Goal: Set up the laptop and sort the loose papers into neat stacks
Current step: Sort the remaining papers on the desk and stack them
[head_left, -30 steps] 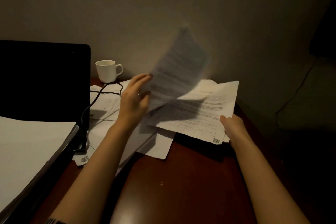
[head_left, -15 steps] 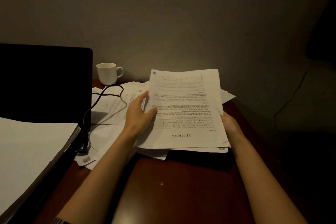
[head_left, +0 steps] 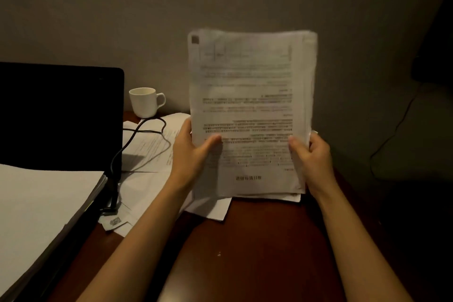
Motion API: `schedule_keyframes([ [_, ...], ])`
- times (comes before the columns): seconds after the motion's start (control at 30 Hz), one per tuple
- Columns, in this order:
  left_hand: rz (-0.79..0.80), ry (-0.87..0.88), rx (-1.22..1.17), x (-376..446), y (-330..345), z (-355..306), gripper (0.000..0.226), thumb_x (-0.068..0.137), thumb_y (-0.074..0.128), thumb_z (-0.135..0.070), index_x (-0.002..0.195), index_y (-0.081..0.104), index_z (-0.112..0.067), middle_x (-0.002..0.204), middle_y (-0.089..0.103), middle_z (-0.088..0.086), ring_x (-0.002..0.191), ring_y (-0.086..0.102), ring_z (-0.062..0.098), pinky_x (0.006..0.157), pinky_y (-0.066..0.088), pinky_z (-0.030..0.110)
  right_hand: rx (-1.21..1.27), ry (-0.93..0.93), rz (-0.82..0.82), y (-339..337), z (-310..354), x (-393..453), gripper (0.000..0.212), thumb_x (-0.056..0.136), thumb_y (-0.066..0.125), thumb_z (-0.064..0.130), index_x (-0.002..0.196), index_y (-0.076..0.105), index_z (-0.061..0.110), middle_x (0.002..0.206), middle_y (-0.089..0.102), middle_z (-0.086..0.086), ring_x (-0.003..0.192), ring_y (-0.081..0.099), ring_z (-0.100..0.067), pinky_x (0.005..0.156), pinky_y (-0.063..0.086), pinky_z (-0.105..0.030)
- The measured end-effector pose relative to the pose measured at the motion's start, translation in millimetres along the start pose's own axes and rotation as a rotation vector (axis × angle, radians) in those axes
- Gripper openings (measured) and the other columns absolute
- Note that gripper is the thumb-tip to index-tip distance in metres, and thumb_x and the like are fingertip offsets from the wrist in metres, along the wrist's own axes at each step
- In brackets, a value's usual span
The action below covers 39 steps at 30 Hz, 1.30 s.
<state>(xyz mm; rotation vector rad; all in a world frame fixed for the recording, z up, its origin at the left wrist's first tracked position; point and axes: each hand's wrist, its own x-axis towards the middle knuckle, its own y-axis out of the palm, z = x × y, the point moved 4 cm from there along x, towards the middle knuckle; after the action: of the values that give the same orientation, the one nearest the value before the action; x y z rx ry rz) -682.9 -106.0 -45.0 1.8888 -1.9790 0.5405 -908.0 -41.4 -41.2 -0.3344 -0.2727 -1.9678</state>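
Note:
A bundle of printed papers (head_left: pixel 250 95) stands upright on its lower edge above the dark wooden desk (head_left: pixel 257 247). My left hand (head_left: pixel 190 154) grips its left side with the thumb across the front page. My right hand (head_left: pixel 310 157) grips the right side the same way. The print on the front page reads upside down. At the left stands the open black laptop (head_left: pixel 61 115) with a dark screen. A thick stack of white paper (head_left: pixel 41 206) lies on its keyboard area. More loose sheets (head_left: pixel 147 154) lie flat between the laptop and my left arm.
A white mug (head_left: pixel 144 102) stands at the back by the wall. A black cable (head_left: pixel 127 144) loops over the loose sheets to the laptop's right side. The wall is close behind the desk. Another thin cable (head_left: pixel 392 135) hangs in the dark at the right.
A sheet swung by my left hand came down onto the pile. Both hands then gathered the pile and tipped it from flat on the desk to upright.

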Motion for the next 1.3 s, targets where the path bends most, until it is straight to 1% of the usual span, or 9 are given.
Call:
schedule_keyframes([
  [0.2,-0.004,0.259,0.09,-17.4,24.6,-23.6,0.047,0.087,0.066,-0.008,0.112,0.041,-0.038,0.101,0.052,-0.025,0.094,0.052,-0.018,0.072,0.045,0.003,-0.052,-0.203,-0.153,2.5,12.6,-4.1,0.016,0.093,0.057,0.014,0.095,0.055,0.03,0.095,0.064,0.01,0.086,0.064,0.0,0.071,0.053,-0.015],
  [0.37,0.063,0.074,0.131,-17.2,23.3,2.8,0.035,0.087,0.066,-0.022,0.116,0.049,-0.031,0.103,0.057,-0.022,0.094,0.057,-0.007,0.073,0.05,0.013,0.001,0.031,-0.094,-5.9,-10.2,0.4,0.012,0.088,0.065,0.017,0.098,0.061,0.019,0.097,0.069,0.001,0.088,0.068,-0.011,0.072,0.056,-0.024],
  [0.53,0.126,-0.102,0.234,-11.9,8.7,19.0,0.029,0.099,0.041,-0.035,0.11,0.062,-0.018,0.102,0.063,-0.007,0.092,0.057,0.01,0.071,0.043,0.012,0.035,0.199,-0.192,-12.3,-35.0,4.0,0.017,0.092,0.059,0.006,0.107,0.064,0.011,0.096,0.066,0.0,0.088,0.064,-0.017,0.072,0.052,-0.029],
  [0.63,0.219,-0.047,0.858,-4.5,-9.8,31.1,0.036,0.101,0.04,-0.034,0.12,0.063,-0.015,0.128,0.057,0.003,0.117,0.049,0.018,0.103,0.037,0.033,0.038,0.298,-0.317,-21.0,-48.9,6.3,0.027,0.092,0.058,0.004,0.119,0.061,0.007,0.109,0.065,-0.007,0.097,0.063,-0.024,0.082,0.052,-0.036],
  [0.7,0.34,-0.055,1.138,-1.6,-16.9,44.2,0.034,0.095,0.048,-0.029,0.127,0.057,-0.023,0.143,0.045,-0.001,0.135,0.035,0.017,0.118,0.015,0.047,0.005,0.337,-0.414,-28.4,-55.3,7.3,0.027,0.093,0.056,0.003,0.12,0.061,0.006,0.114,0.064,-0.01,0.096,0.062,-0.023,0.082,0.052,-0.037],
  [0.87,0.549,-0.207,1.145,0.3,-23.3,71.4,0.071,0.088,0.042,-0.046,0.15,0.018,-0.024,0.16,0.011,0.0,0.147,0.005,0.021,0.114,-0.006,0.056,0.013,0.415,-0.478,-35.1,-62.2,4.6,0.029,0.094,0.053,0.001,0.121,0.06,0.008,0.107,0.062,-0.005,0.086,0.058,-0.019,0.069,0.048,-0.03],
  [0.97,0.649,-0.276,1.188,-0.9,-23.2,78.8,0.082,0.078,0.027,-0.056,0.153,0.008,-0.026,0.161,-0.001,0.001,0.147,-0.003,0.023,0.116,-0.005,0.055,0.046,0.416,-0.472,-35.1,-60.6,5.3,0.031,0.095,0.052,0.0,0.123,0.059,0.01,0.102,0.059,-0.001,0.088,0.058,-0.018,0.071,0.048,-0.031],
  [1.07,0.63,-0.278,1.256,0.6,-20.8,78.3,0.066,0.096,0.032,-0.055,0.152,0.007,-0.032,0.161,0.0,0.002,0.147,-0.001,0.023,0.117,-0.002,0.05,0.059,0.433,-0.487,-35.1,-61.8,5.5,0.03,0.095,0.052,0.002,0.123,0.059,0.011,0.102,0.06,-0.001,0.088,0.059,-0.019,0.071,0.049,-0.032],
  [1.3,0.239,-0.06,1.096,5.4,-24.2,64.2,0.039,0.098,0.046,-0.031,0.137,0.05,-0.025,0.135,0.055,0.002,0.121,0.049,0.023,0.097,0.041,0.038,0.112,0.447,-0.605,-42.4,-60.0,2.9,0.029,0.095,0.053,0.005,0.124,0.057,0.009,0.112,0.063,-0.007,0.087,0.06,-0.02,0.068,0.051,-0.031],
])
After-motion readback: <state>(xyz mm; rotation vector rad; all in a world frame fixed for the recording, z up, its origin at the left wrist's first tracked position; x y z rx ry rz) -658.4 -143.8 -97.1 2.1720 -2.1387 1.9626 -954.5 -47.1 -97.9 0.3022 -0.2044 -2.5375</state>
